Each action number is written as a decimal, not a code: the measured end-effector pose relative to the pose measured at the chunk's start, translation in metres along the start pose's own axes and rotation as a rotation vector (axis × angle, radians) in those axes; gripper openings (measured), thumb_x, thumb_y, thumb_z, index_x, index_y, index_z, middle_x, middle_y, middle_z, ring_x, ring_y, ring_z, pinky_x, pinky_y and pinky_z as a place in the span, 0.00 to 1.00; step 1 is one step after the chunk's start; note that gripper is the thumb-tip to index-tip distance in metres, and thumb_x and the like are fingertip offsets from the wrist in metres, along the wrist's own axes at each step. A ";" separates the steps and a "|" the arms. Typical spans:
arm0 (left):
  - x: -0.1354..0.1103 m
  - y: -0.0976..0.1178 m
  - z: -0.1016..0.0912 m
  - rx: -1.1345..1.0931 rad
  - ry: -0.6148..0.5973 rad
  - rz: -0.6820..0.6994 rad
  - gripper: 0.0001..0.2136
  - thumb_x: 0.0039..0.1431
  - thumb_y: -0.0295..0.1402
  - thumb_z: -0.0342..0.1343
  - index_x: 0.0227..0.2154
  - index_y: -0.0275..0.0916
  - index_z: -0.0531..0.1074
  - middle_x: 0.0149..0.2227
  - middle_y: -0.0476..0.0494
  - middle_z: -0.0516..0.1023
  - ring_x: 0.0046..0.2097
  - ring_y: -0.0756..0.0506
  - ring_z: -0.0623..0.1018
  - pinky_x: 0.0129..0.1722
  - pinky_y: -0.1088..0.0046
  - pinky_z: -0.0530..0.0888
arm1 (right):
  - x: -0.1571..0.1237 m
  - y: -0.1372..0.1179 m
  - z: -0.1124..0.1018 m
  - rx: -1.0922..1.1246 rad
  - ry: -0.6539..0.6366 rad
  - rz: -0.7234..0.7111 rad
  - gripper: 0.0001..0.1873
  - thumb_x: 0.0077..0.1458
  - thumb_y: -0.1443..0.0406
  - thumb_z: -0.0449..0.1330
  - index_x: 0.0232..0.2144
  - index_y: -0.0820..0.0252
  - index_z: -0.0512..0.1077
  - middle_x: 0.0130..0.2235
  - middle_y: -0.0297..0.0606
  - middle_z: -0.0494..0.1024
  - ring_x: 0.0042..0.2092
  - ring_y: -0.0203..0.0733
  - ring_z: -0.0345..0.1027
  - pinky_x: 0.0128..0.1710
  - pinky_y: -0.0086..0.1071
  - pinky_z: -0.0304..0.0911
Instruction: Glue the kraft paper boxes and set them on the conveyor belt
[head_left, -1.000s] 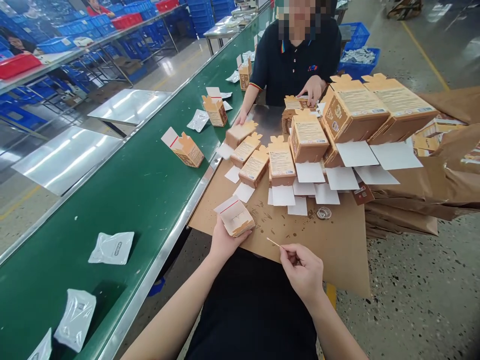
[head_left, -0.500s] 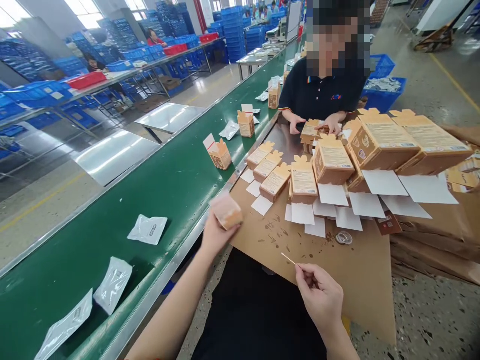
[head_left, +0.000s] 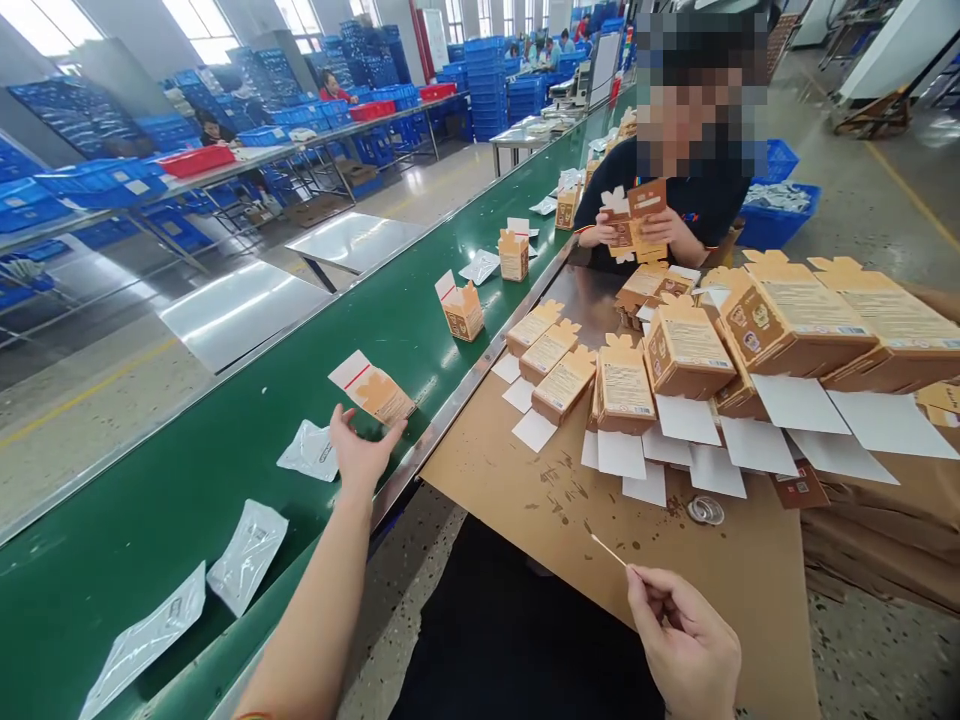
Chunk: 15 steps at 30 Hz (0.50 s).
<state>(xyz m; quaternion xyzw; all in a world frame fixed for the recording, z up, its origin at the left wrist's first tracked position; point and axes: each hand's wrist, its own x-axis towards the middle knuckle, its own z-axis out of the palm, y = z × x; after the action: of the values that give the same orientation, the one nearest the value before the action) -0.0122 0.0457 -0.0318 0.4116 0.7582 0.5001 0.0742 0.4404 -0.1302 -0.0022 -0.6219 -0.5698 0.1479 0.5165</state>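
A small brown printed carton with a raised white flap is tilted over the green conveyor belt. My left hand is at its near side, thumb and fingers spread apart around its lower edge; whether they still touch it is hard to see. In my right hand a thin cotton swab is pinched between thumb and fingers, its white tip pointing up and left over the brown cardboard sheet. A small clear round dish sits on the cardboard, beside dark wet-looking spots.
Stacked brown cartons with white flaps out cover the far part of the cardboard. Silver pouches and more open cartons lie along the green belt, edged by a metal rail. Opposite, a co-worker holds an unfolded carton.
My left hand has carried the carton left from the cardboard's edge onto the belt, and its fingers have spread. My right hand keeps the swab. The co-worker has raised a carton.
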 end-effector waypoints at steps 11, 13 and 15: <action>0.036 0.154 0.160 -0.305 -0.497 -0.032 0.25 0.68 0.40 0.66 0.65 0.44 0.75 0.70 0.31 0.80 0.74 0.34 0.77 0.76 0.53 0.72 | 0.007 -0.009 -0.016 0.011 0.078 -0.021 0.16 0.71 0.54 0.72 0.32 0.54 0.86 0.26 0.35 0.83 0.22 0.37 0.74 0.25 0.25 0.74; 0.051 0.180 0.194 -0.279 -0.597 -0.049 0.30 0.66 0.42 0.70 0.68 0.41 0.74 0.72 0.27 0.80 0.76 0.31 0.77 0.74 0.54 0.74 | 0.010 -0.018 -0.014 0.033 0.072 -0.038 0.16 0.72 0.55 0.72 0.32 0.54 0.86 0.27 0.35 0.83 0.23 0.36 0.74 0.25 0.25 0.74; 0.054 0.190 0.215 -0.242 -0.680 -0.066 0.35 0.65 0.45 0.71 0.71 0.39 0.73 0.73 0.24 0.79 0.75 0.29 0.78 0.71 0.55 0.76 | 0.008 -0.022 -0.016 0.040 0.089 -0.030 0.16 0.72 0.54 0.71 0.32 0.55 0.87 0.27 0.36 0.83 0.23 0.36 0.74 0.25 0.25 0.74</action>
<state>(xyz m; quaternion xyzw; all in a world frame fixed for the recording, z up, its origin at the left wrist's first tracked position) 0.1702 0.2636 0.0353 0.5181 0.6383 0.4180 0.3865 0.4427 -0.1346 0.0256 -0.6086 -0.5525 0.1238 0.5559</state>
